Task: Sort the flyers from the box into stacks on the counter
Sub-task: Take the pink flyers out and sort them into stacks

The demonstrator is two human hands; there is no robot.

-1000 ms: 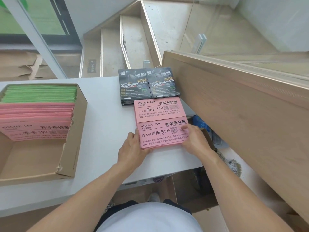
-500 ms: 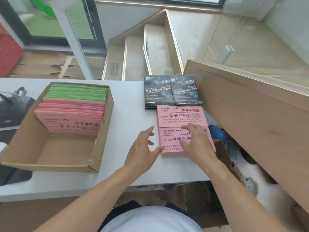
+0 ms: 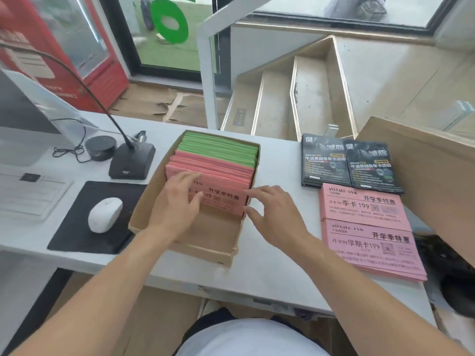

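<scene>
A cardboard box stands on the white counter. It holds upright pink flyers at the front and green flyers behind them. My left hand reaches into the box, its fingers touching the front pink flyer. My right hand hovers at the box's right wall with fingers spread, holding nothing. On the counter to the right lie two pink stacks and two black flyer stacks.
A white mouse sits on a black pad left of the box. Behind it stand a desk microphone base, a round black puck and cables. A wooden panel rises at the right. Stairs descend beyond the counter.
Both hands left the near pink stack on the counter and moved left to the box. The view swung left and now shows the mouse and the microphone.
</scene>
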